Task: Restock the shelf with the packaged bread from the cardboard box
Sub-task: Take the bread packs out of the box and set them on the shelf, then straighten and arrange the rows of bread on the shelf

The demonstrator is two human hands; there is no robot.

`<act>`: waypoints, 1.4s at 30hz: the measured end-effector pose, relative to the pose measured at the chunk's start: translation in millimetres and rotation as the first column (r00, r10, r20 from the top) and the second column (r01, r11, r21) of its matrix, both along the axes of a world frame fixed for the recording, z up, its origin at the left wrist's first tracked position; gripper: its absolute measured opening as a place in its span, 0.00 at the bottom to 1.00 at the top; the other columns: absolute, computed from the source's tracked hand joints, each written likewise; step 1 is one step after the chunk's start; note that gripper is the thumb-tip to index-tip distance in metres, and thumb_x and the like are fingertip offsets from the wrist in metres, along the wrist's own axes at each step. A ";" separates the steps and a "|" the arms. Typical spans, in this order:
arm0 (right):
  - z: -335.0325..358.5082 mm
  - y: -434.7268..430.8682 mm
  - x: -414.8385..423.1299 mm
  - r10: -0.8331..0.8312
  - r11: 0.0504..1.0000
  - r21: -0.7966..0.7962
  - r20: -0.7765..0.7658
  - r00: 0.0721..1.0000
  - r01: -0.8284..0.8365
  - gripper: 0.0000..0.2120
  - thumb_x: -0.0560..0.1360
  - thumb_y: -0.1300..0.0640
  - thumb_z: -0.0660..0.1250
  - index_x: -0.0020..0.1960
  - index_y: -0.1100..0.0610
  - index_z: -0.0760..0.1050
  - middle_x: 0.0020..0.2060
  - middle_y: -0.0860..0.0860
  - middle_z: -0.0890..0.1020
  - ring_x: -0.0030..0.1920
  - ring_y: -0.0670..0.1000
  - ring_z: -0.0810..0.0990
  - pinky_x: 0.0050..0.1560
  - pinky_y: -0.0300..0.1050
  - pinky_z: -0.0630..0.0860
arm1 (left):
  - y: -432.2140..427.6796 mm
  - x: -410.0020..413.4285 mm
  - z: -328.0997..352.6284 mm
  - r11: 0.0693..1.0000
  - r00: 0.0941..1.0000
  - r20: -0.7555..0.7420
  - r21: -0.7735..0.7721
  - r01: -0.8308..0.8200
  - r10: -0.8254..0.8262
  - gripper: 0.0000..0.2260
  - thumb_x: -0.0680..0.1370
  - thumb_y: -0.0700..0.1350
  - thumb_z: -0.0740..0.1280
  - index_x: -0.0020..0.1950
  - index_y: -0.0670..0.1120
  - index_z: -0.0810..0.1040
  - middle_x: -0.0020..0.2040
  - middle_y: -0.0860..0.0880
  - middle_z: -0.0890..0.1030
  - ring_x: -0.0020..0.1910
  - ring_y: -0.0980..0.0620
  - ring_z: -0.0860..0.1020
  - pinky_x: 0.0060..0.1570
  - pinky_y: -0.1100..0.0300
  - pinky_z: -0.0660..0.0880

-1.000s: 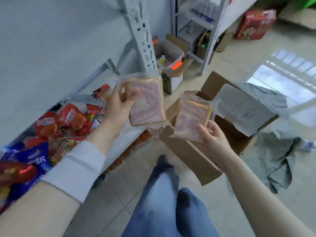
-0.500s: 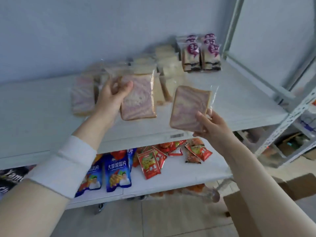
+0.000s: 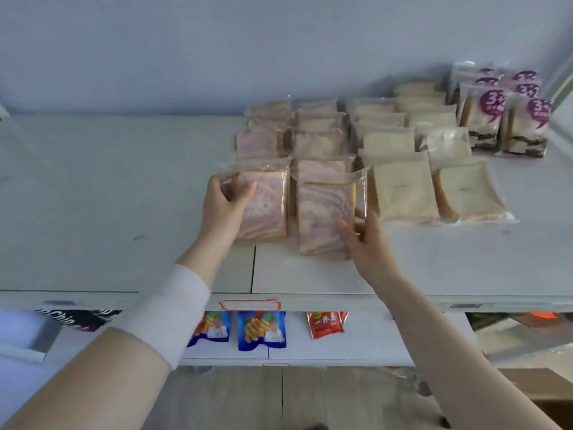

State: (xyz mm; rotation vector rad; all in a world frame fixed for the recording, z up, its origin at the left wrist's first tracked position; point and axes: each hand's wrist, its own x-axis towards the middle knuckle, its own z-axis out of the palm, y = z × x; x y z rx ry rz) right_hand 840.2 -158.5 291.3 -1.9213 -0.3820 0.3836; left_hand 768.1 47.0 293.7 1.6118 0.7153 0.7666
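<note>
Two clear packs of pink marbled bread lie at the front of two rows on the white shelf [image 3: 124, 187]. My left hand [image 3: 224, 201] grips the left pack [image 3: 269, 206] by its left edge, thumb on top. My right hand [image 3: 364, 240] holds the right pack [image 3: 322, 218] at its lower right corner. Both packs rest flat on the shelf board. A corner of the cardboard box [image 3: 539, 389] shows at the bottom right.
Behind the two packs stand rows of more marbled bread [image 3: 316, 144]. Plain white bread packs [image 3: 403, 193] fill the rows to the right, and purple-labelled packs [image 3: 502, 119] stand at the far right. Blue [image 3: 262, 330] and red snack bags [image 3: 325, 324] lie on the shelf below.
I turned from the cardboard box to the shelf. Both hands carried a marbled bread pack each up and forward, and the packs now lie on the shelf at the front of the rows.
</note>
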 end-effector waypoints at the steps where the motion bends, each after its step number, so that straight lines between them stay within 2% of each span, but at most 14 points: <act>1: -5.4 3.3 1.6 -0.028 0.993 -0.113 0.116 0.993 0.041 0.22 0.77 0.51 0.62 0.67 0.60 0.63 0.48 0.55 0.77 0.46 0.54 0.75 0.44 0.45 0.69 | 0.2 4.2 -2.5 0.999 1.000 -0.014 0.029 -0.020 0.021 0.19 0.75 0.43 0.69 0.64 0.42 0.70 0.52 0.49 0.75 0.50 0.54 0.74 0.47 0.75 0.70; 3: -16.2 6.8 2.3 -0.080 0.968 -0.193 0.378 0.922 0.162 0.28 0.77 0.51 0.63 0.71 0.62 0.60 0.57 0.58 0.74 0.58 0.58 0.71 0.55 0.43 0.64 | 1.0 11.1 -6.7 0.996 0.998 -0.026 0.078 -0.050 0.052 0.22 0.75 0.43 0.68 0.67 0.40 0.67 0.53 0.48 0.74 0.51 0.54 0.73 0.44 0.79 0.68; 6: -21.4 13.1 6.0 -0.107 0.972 -0.087 0.663 0.741 0.218 0.32 0.73 0.58 0.70 0.72 0.61 0.58 0.58 0.65 0.69 0.57 0.58 0.65 0.56 0.36 0.59 | 1.9 17.3 -8.6 0.989 0.996 -0.033 0.124 -0.079 0.084 0.27 0.75 0.43 0.68 0.70 0.40 0.62 0.52 0.47 0.74 0.50 0.53 0.73 0.46 0.76 0.67; 8: -23.2 15.0 11.8 -0.057 0.973 -0.090 0.797 0.601 0.212 0.29 0.71 0.63 0.70 0.68 0.56 0.62 0.60 0.66 0.69 0.57 0.57 0.64 0.59 0.41 0.62 | 1.3 20.7 -8.4 0.984 0.993 -0.042 0.147 -0.101 0.108 0.27 0.75 0.43 0.69 0.70 0.40 0.61 0.54 0.45 0.74 0.52 0.52 0.73 0.49 0.72 0.68; 10: -24.6 14.5 16.8 0.025 0.976 -0.133 0.854 0.520 0.170 0.20 0.73 0.63 0.69 0.63 0.56 0.71 0.62 0.62 0.69 0.59 0.59 0.65 0.59 0.51 0.70 | 0.9 23.3 -9.2 0.979 0.990 -0.056 0.170 -0.116 0.127 0.29 0.74 0.45 0.70 0.70 0.40 0.62 0.58 0.42 0.74 0.55 0.49 0.73 0.56 0.67 0.69; 12: -25.2 12.8 20.4 0.087 0.980 -0.171 0.836 0.541 0.106 0.14 0.76 0.61 0.64 0.61 0.56 0.75 0.62 0.59 0.71 0.58 0.58 0.67 0.55 0.52 0.73 | 2.0 25.5 -10.3 0.974 0.989 -0.068 0.193 -0.120 0.135 0.32 0.71 0.51 0.69 0.70 0.39 0.63 0.58 0.42 0.74 0.59 0.44 0.73 0.63 0.56 0.69; 14: -25.4 12.1 24.1 0.118 0.979 -0.193 0.809 0.576 0.071 0.14 0.78 0.56 0.60 0.61 0.56 0.75 0.63 0.57 0.70 0.58 0.57 0.66 0.55 0.51 0.74 | 3.3 28.4 -9.5 0.973 0.987 -0.074 0.193 -0.126 0.142 0.34 0.68 0.53 0.67 0.70 0.39 0.63 0.59 0.40 0.74 0.61 0.42 0.72 0.65 0.51 0.69; 18: -24.3 19.9 34.8 0.128 0.973 -0.216 0.789 0.601 0.076 0.16 0.77 0.52 0.57 0.62 0.55 0.73 0.64 0.58 0.70 0.62 0.60 0.68 0.58 0.54 0.73 | 9.1 41.9 -9.1 0.972 0.986 -0.091 0.204 -0.116 0.137 0.29 0.74 0.46 0.70 0.71 0.39 0.62 0.57 0.43 0.71 0.62 0.42 0.70 0.64 0.58 0.65; 22: -24.2 35.8 47.0 0.147 0.944 -0.301 0.755 0.640 0.138 0.18 0.76 0.53 0.55 0.63 0.58 0.72 0.66 0.61 0.70 0.65 0.65 0.70 0.62 0.59 0.72 | 12.9 56.0 -2.4 0.973 0.988 -0.109 0.217 -0.080 0.105 0.28 0.76 0.45 0.68 0.71 0.39 0.61 0.52 0.49 0.67 0.62 0.43 0.68 0.62 0.62 0.62; 26: -27.2 43.2 48.1 0.175 0.922 -0.356 0.736 0.654 0.153 0.24 0.76 0.49 0.54 0.67 0.60 0.71 0.70 0.62 0.66 0.70 0.67 0.63 0.68 0.57 0.63 | 21.4 59.8 -2.0 0.959 0.984 -0.145 0.278 -0.056 0.100 0.29 0.76 0.46 0.68 0.71 0.38 0.61 0.64 0.40 0.69 0.66 0.42 0.64 0.65 0.60 0.59; 29: -33.0 43.1 43.0 0.209 0.916 -0.382 0.715 0.667 0.123 0.28 0.77 0.47 0.52 0.72 0.59 0.63 0.74 0.62 0.57 0.74 0.65 0.52 0.72 0.54 0.51 | 25.5 55.6 -7.3 0.947 0.981 -0.180 0.319 -0.016 0.077 0.30 0.76 0.48 0.67 0.73 0.39 0.59 0.71 0.41 0.63 0.71 0.43 0.58 0.69 0.61 0.52; 32: -33.7 45.7 41.6 0.221 0.916 -0.389 0.693 0.686 0.097 0.28 0.78 0.47 0.50 0.74 0.60 0.58 0.75 0.61 0.53 0.75 0.63 0.47 0.73 0.53 0.47 | 25.7 55.4 -10.7 0.964 0.984 -0.177 0.267 0.019 0.030 0.33 0.77 0.47 0.66 0.75 0.40 0.53 0.74 0.42 0.56 0.74 0.46 0.53 0.66 0.67 0.48; 38: -28.0 41.8 44.6 0.254 0.912 -0.405 0.674 0.694 0.060 0.30 0.77 0.45 0.51 0.74 0.60 0.58 0.75 0.60 0.54 0.75 0.62 0.48 0.75 0.53 0.46 | 31.4 59.1 -12.6 0.985 0.990 -0.141 0.168 0.037 -0.013 0.36 0.76 0.46 0.67 0.76 0.40 0.50 0.75 0.42 0.58 0.74 0.46 0.57 0.74 0.52 0.55; 42: -21.4 40.4 46.8 0.265 0.907 -0.419 0.665 0.698 0.054 0.30 0.76 0.44 0.52 0.73 0.59 0.61 0.74 0.61 0.56 0.74 0.63 0.51 0.73 0.53 0.49 | 33.6 58.4 -12.3 0.991 0.991 -0.133 0.133 0.034 -0.016 0.35 0.76 0.46 0.67 0.76 0.41 0.50 0.75 0.43 0.58 0.74 0.48 0.58 0.74 0.56 0.56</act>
